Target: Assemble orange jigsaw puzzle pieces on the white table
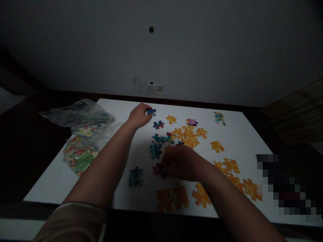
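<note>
White tabletop point(234, 141) is seen in a dim room against a grey wall. Near the front edge, orange face-down pieces point(173, 198) are scattered. Just behind them, a dark purple piece point(160, 169) is pinched by the right hand point(183, 164). Toward the far edge, a small blue piece point(151, 112) is pinched by the left hand point(139, 115). By the left edge, a plastic bag point(80, 117) is laid.

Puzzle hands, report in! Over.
Left hand pinching blue piece. Right hand on dark piece. Orange pieces scattered between. Plastic bag far left.
</note>
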### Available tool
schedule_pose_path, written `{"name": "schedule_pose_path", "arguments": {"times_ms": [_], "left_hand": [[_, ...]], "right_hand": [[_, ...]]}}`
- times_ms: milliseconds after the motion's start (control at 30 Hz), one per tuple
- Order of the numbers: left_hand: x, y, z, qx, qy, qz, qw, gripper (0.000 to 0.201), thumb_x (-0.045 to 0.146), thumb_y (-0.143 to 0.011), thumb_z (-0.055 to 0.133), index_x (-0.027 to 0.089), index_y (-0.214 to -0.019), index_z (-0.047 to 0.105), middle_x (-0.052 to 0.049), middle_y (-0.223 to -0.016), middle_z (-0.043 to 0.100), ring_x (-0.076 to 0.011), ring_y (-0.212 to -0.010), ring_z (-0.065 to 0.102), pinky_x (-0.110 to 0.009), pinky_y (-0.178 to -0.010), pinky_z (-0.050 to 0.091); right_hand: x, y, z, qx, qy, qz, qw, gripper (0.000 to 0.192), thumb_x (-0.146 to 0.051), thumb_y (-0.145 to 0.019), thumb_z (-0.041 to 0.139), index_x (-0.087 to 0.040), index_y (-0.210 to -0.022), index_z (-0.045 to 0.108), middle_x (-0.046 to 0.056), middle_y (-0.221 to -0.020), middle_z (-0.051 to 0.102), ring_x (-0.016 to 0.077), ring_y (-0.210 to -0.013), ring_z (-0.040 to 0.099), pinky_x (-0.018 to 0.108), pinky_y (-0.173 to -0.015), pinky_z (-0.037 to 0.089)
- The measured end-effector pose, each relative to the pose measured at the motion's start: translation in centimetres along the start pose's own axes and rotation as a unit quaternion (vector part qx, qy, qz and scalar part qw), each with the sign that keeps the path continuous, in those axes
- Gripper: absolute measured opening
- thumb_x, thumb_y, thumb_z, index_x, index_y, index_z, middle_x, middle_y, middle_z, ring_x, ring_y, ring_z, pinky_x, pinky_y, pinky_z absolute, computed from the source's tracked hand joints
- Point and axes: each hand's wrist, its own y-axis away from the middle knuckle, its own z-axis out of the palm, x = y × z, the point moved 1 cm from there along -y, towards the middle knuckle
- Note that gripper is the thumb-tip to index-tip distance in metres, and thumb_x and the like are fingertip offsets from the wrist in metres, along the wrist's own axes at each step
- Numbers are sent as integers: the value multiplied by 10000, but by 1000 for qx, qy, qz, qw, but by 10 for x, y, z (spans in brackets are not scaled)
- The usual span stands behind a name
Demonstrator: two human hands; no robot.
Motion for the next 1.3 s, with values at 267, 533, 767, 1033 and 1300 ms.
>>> {"name": "schedule_pose_path", "arguments": {"times_ms": [267, 533, 767, 1033, 1300], "left_hand": [[1, 0, 1, -8, -13, 4, 1000, 347, 271, -925, 765, 226, -1258, 852, -139, -1342, 744, -329, -1242, 720, -448, -1159, 570], [33, 7, -19, -47, -78, 40, 995, 341, 288, -980, 654, 203, -1246, 849, -165, -1397, 688, -349, -1239, 713, -476, -1085, 570], [60, 6, -31, -213, -82, 99, 968, 348, 365, -916, 743, 202, -1201, 858, -96, -1165, 842, -275, -1035, 763, -361, -900, 558], [73, 13, -20, -257, -111, 94, 955, 471, 450, -903, 792, 168, -1278, 838, -154, -1175, 838, -303, -1013, 760, -389, -905, 549], [85, 15, -24, -217, -131, 124, 959, 479, 415, -964, 721, 164, -1365, 794, -176, -1355, 773, -320, -1204, 728, -391, -1058, 542]], "right_hand": [[-10, 1, 3, -50, 112, 9, 992, 149, -416, -975, 772, -282, -1026, 814, 31, -882, 871, 278, -862, 832, 387, -799, 480], [-21, 2, 4, -42, 211, -13, 976, 253, -477, -1025, 737, -230, -1019, 796, 85, -818, 825, 287, -783, 792, 386, -700, 425], [-37, 8, -2, -24, 286, -21, 958, 266, -456, -1066, 736, -204, -1024, 807, 101, -852, 834, 267, -772, 789, 360, -635, 378], [-48, 87, -46, 119, 191, -24, 974, 132, -293, -1035, 718, -286, -906, 744, -26, -761, 760, 181, -608, 699, 324, -565, 421], [11, 151, -26, 240, 76, -15, 968, 114, -258, -1122, 623, -264, -1069, 723, -4, -920, 819, 134, -698, 771, 238, -623, 586]]}}
